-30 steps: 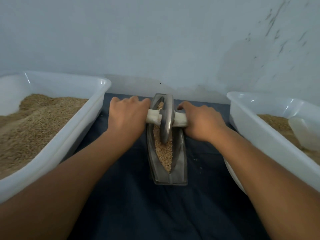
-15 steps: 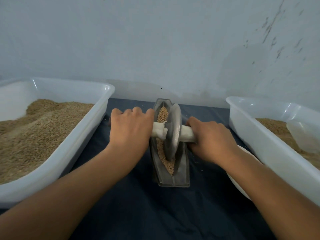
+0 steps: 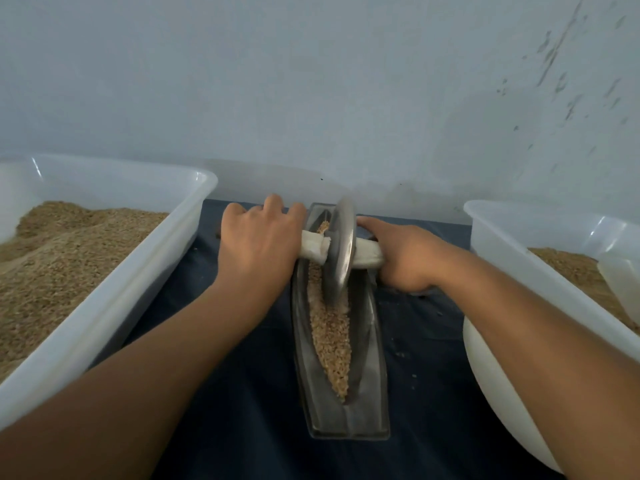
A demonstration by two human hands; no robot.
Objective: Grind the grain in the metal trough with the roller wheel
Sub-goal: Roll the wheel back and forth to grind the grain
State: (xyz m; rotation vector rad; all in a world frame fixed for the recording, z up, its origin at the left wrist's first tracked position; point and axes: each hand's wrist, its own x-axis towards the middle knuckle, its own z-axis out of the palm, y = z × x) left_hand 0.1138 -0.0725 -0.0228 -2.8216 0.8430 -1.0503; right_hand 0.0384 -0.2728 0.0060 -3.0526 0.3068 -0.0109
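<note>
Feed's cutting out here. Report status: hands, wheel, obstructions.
Left hand and right hand grip the roller wheel handle. Wheel upright in trough, on grain, far end. Nothing blocking.

Single head-worn view, looking forward and down, close over long grey metal trough (image 3: pixel 341 375); pale wall (image 3: pixel 311 81) fills upper half.

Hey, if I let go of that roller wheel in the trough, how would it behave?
The roller wheel is a thin metal disc on edge, so it would probably tip sideways. Its round rim would likely roll along the curved trough. It looks heavy for its size.
</note>
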